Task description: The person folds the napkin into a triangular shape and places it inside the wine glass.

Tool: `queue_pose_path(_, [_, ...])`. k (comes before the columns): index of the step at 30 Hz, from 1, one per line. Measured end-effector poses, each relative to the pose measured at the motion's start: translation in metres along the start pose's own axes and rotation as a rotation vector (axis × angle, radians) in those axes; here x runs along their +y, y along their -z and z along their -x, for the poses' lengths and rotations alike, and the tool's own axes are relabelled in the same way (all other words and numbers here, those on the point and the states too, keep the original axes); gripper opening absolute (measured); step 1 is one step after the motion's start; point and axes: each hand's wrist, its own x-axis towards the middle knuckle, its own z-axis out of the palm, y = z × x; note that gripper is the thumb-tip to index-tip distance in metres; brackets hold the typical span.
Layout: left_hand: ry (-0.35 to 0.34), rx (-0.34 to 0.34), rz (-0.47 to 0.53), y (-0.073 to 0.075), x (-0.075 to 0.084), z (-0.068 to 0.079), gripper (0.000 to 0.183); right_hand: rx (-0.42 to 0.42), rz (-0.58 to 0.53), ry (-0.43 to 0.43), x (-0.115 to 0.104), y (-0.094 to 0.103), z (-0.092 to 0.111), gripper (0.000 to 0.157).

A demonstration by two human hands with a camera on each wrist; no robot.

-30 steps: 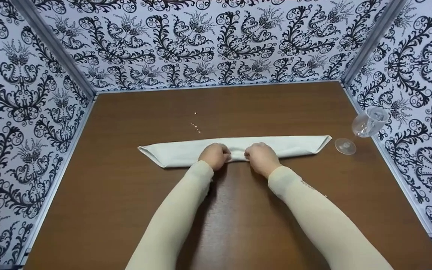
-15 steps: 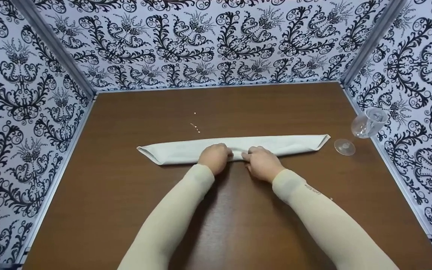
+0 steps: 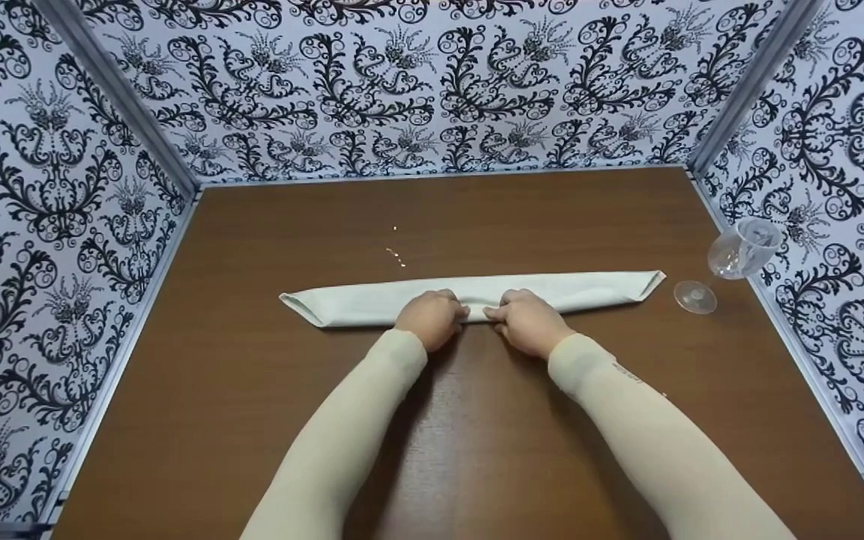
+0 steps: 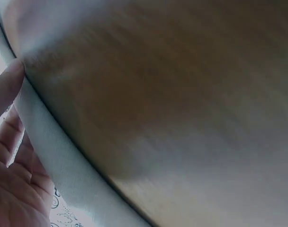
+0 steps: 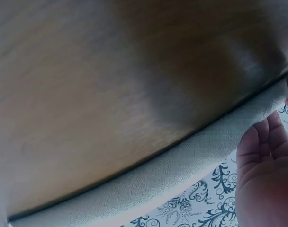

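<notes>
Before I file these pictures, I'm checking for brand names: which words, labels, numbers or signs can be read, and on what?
Readable text: none that I can see.
Right sleeve: a small dark mark near the cuff, perhaps lettering, too small to read.
Cloth, glass, table: no lettering visible.
Wall: scroll pattern only.
</notes>
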Motion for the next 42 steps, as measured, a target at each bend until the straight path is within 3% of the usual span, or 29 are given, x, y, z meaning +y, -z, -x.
queue_pose_path(4, [0.024, 0.025, -0.032, 0.000, 0.003, -0.001, 0.011, 0.007, 0.004, -0.052, -0.002, -0.003, -0.003, 0.031])
queue_pose_path(8, [0.053, 0.005, -0.042, 0.002, 0.005, -0.002, 0.016, -0.005, 0.031, -0.090, -0.004, -0.005, -0.006, 0.031])
queue_pose_path(10, [0.089, -0.018, 0.007, 0.004, 0.004, -0.002, 0.017, -0.017, 0.030, -0.108, -0.004, -0.005, -0.007, 0.033])
queue_pose_path(13, [0.162, -0.052, 0.157, 0.005, 0.002, -0.002, 0.020, -0.042, -0.022, -0.157, -0.004, -0.004, -0.011, 0.031])
queue_pose_path(17, [0.242, -0.054, 0.332, 0.005, -0.001, -0.004, 0.017, -0.070, -0.107, -0.232, -0.004, -0.001, -0.017, 0.027])
queue_pose_path(22, [0.289, -0.060, 0.372, 0.007, 0.000, -0.008, 0.015, -0.106, -0.185, -0.311, -0.007, 0.007, -0.024, 0.028])
queue_pose_path(26, [0.299, -0.057, 0.298, 0.011, 0.004, -0.008, 0.017, -0.093, -0.222, -0.372, -0.009, 0.010, -0.027, 0.018])
queue_pose_path(30, [0.216, -0.014, 0.129, 0.009, 0.006, -0.008, 0.016, -0.048, -0.174, -0.372, -0.011, 0.007, -0.028, 0.010])
queue_pose_path(36, [0.001, 0.058, -0.093, 0.002, 0.007, 0.001, 0.020, 0.000, 0.068, -0.225, -0.014, 0.000, -0.018, 0.015])
queue_pose_path(38, [-0.024, 0.052, -0.140, 0.001, 0.007, 0.002, 0.024, 0.003, 0.101, -0.182, -0.013, -0.001, -0.014, 0.015])
queue_pose_path(42, [-0.012, 0.023, -0.153, 0.001, 0.007, 0.002, 0.027, -0.019, 0.095, -0.130, -0.011, 0.000, -0.009, 0.015])
